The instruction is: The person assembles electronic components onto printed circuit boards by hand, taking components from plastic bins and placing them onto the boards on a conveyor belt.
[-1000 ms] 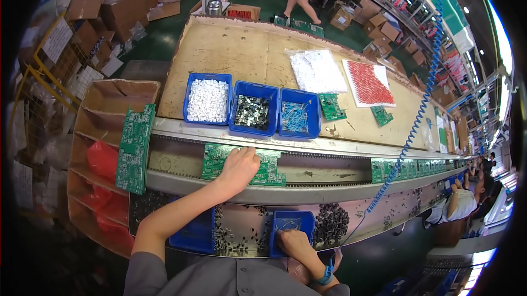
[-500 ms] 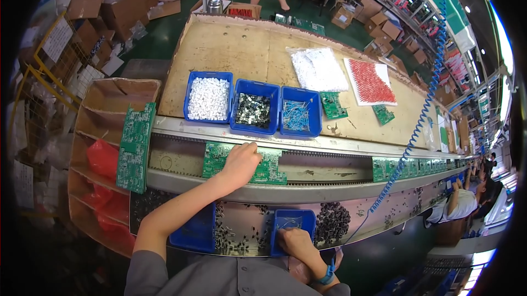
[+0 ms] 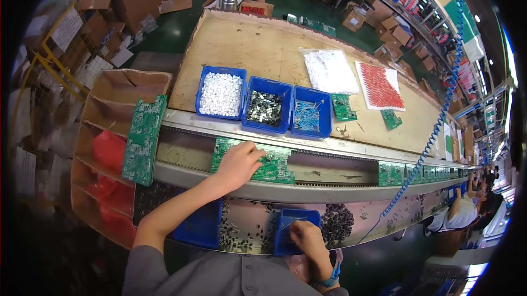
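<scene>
My left hand [image 3: 239, 165] rests over a green circuit board [image 3: 279, 165] that sits between the rails of the conveyor. Its fingers are drawn together at the board's surface, and whatever they pinch is too small to name. Below, my right hand [image 3: 308, 238] is over a small blue bin [image 3: 284, 245] on the near metal ledge. The bin holds thin wire-leaded parts. The right fingers are curled together; I cannot make out what is between them.
Beyond the rail stand blue bins of white parts [image 3: 220, 94], dark metallic parts [image 3: 264, 107] and blue leaded parts [image 3: 307, 116]. Another circuit board [image 3: 144, 141] lies across the rail's left end. Loose black components [image 3: 337, 220] cover the ledge. A coiled blue hose [image 3: 437, 126] hangs at right.
My right hand has risen slightly and moved right, out of the bin's middle. The left hand stays over the board. The whole view has shifted a little.
</scene>
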Demonstrator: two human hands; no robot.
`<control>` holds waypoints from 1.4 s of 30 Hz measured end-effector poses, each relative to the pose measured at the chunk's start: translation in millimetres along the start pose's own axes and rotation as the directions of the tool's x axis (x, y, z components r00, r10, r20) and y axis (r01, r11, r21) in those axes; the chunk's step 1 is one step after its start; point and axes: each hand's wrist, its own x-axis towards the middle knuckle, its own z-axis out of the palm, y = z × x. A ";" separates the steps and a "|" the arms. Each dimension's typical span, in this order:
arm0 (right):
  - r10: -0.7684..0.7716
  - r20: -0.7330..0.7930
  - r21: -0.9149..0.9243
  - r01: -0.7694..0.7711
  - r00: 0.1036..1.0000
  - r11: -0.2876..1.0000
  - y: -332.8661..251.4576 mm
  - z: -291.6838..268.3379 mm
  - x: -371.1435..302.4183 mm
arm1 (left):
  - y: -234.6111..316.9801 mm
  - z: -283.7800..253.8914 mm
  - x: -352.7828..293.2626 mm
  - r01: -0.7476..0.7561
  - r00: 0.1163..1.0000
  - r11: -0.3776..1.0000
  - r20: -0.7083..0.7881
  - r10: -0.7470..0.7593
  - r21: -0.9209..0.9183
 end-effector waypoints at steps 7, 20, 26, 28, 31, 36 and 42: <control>-0.030 0.017 -0.123 0.032 0.999 0.992 4.1 -5.0 0.1 | 11.2 -89.0 -75.4 0.269 0.858 0.946 0.492 -0.149 -0.183; -0.100 -0.129 0.264 0.132 0.987 0.955 -23.3 -48.7 59.0 | 16.3 -36.9 -154.2 0.561 0.770 0.810 0.249 -0.587 0.174; -0.177 -0.143 0.247 0.208 0.974 0.946 -23.5 -42.0 105.8 | 13.2 -35.0 -154.3 0.532 0.798 0.826 0.215 -0.563 0.186; -0.271 -0.179 0.170 0.301 0.946 0.938 -15.1 -32.4 120.3 | 13.2 -34.2 -155.0 0.516 0.807 0.838 0.227 -0.545 0.178; -0.357 -0.224 0.117 0.389 0.907 0.914 -16.7 -27.5 135.9 | 13.3 -33.5 -154.5 0.502 0.817 0.846 0.223 -0.532 0.181; -0.328 -0.210 0.132 0.359 0.921 0.924 -18.7 -22.0 143.4 | 13.8 -32.2 -156.5 0.455 0.847 0.869 0.207 -0.490 0.195; -0.352 -0.207 0.112 0.380 0.913 0.918 -19.7 -18.2 147.8 | 13.4 -29.3 -159.3 0.484 0.831 0.854 0.205 -0.517 0.191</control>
